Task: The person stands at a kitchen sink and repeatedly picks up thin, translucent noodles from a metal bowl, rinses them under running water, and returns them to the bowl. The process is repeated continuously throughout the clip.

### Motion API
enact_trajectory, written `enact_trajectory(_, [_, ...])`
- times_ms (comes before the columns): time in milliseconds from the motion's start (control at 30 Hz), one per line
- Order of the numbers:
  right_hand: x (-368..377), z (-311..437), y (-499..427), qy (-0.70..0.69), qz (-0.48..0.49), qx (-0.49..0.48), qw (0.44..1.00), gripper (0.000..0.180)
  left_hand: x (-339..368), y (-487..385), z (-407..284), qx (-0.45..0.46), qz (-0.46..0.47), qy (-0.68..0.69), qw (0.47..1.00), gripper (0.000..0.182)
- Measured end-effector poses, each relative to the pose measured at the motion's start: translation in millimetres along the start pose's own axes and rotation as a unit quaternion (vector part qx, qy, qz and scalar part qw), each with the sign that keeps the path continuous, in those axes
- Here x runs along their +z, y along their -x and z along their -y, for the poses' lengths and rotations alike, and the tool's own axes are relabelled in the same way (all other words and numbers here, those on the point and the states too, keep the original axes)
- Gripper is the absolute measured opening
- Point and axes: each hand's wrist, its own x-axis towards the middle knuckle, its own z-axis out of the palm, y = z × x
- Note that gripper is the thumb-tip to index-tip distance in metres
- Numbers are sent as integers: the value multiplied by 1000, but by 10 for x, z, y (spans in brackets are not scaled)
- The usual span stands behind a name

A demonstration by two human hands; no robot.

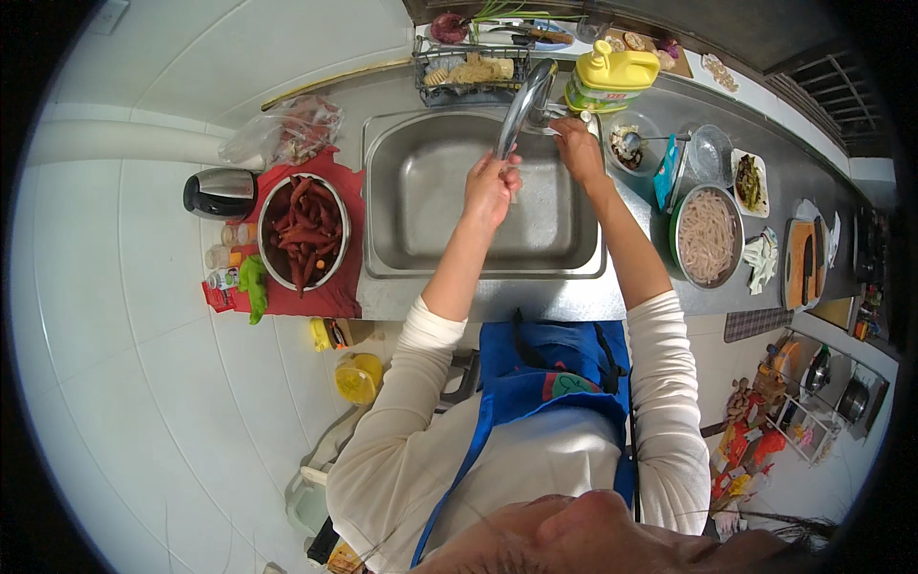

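Note:
A chrome faucet [527,100] arches over the stainless steel sink [430,186] in front of me. My left hand [491,186] is at the end of its spout, fingers bent. Whether they grip the spout or only lie under it, I cannot tell. At the faucet's base, my right hand [579,152] has its fingertips on the handle, which they partly cover. No running water can be made out. Left of the sink, a steel bowl [347,237] of red sweet potatoes stands on a red plastic bag [344,298].
Behind the sink are a wire rack [470,90] and a yellow detergent jug [613,75]. To the right stand a bowl of pale strips [706,233], a plastic bowl with a spoon [631,147] and a cutting board with knives [800,265]. An electric kettle [222,194] stands left.

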Motion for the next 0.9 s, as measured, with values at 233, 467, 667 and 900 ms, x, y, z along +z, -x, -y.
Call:
enact_trajectory(233, [-7,51,-80,42,5,19,999,21,72,-97,-139,87,41,-109,989,24])
enact_trajectory(467, [32,-124,-207,-59,-28,144,987,22,83,-63,-274,55,-90,-266,958,34])
enact_trajectory(667, [12,-55,-306,106,-15,81,991,16,-179,-122,-89,170,-86,-362,913,18])
enact_trajectory(900, [-613,159,367,52,-72,-10,996,10,-944,-332,141,148,-126,-620,760,21])
